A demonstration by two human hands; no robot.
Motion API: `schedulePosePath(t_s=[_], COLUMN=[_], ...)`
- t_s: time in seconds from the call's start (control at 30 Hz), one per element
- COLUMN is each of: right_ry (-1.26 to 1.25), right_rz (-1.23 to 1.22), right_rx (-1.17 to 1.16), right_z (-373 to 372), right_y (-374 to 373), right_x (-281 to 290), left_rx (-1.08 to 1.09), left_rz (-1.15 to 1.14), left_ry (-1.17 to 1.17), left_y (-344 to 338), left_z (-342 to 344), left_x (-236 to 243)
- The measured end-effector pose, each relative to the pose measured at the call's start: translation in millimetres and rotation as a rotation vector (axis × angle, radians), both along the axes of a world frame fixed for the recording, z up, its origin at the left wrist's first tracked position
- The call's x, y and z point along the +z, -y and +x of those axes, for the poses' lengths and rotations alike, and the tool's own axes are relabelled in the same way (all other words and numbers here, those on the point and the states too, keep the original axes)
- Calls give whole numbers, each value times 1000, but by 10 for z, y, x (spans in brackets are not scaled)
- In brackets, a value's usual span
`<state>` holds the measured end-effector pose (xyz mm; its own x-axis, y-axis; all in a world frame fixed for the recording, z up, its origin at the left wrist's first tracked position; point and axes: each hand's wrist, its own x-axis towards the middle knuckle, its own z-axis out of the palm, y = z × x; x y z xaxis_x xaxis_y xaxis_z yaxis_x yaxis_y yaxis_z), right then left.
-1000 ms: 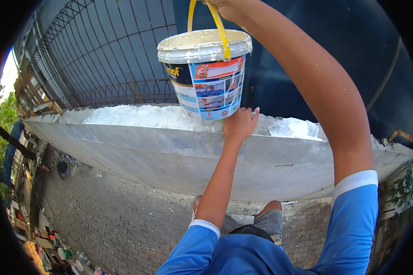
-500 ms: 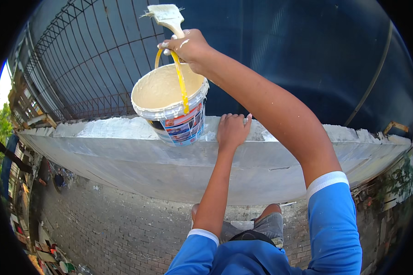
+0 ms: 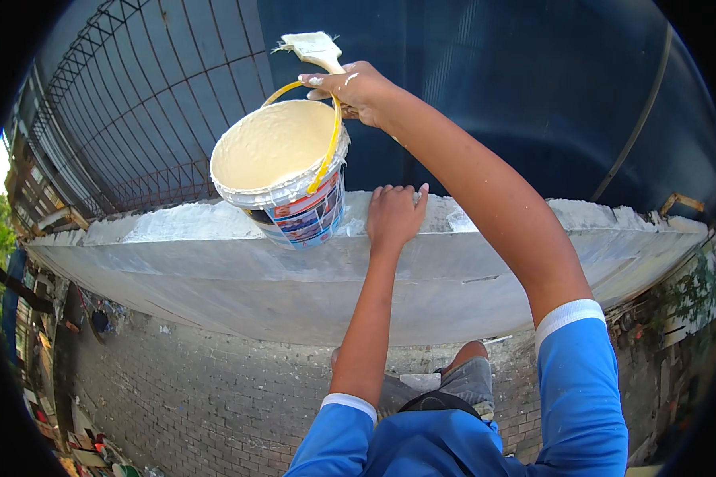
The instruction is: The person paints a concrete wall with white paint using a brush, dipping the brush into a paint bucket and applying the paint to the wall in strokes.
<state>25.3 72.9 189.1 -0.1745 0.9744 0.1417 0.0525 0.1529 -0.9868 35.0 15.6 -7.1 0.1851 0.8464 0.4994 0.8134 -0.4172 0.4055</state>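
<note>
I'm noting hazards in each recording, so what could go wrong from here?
The right grip holds both the brush and the yellow handle of the bucket, so one might slip.
The bucket is open-topped, with its cream-coloured filling exposed, so tipping it could spill some onto the wall.
The left grip rests on the wall's top beside the bucket, so it could get bumped or splashed.

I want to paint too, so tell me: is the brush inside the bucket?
No, the right hand holds the brush outside the bucket, its bristles pointing away from it.
</note>
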Motion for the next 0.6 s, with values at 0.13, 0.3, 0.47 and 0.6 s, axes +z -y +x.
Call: schedulePosePath(t_s=[0.13, 0.3, 0.47, 0.6], right_ry=[213, 311, 331, 304], right_rz=[74, 111, 339, 442], right_rx=[-34, -92, -214, -191], right_z=[127, 214, 365, 1043], right_y=[-58, -34, 197, 545], right_x=[-85, -109, -102, -235], left_rx=[4, -6, -1, -32], left_rz=[-43, -36, -43, -63], left_ry=[-24, -29, -32, -40], left_y=[15, 2, 24, 16], left_z=[-12, 28, -22, -1], left_x=[46, 60, 83, 75])
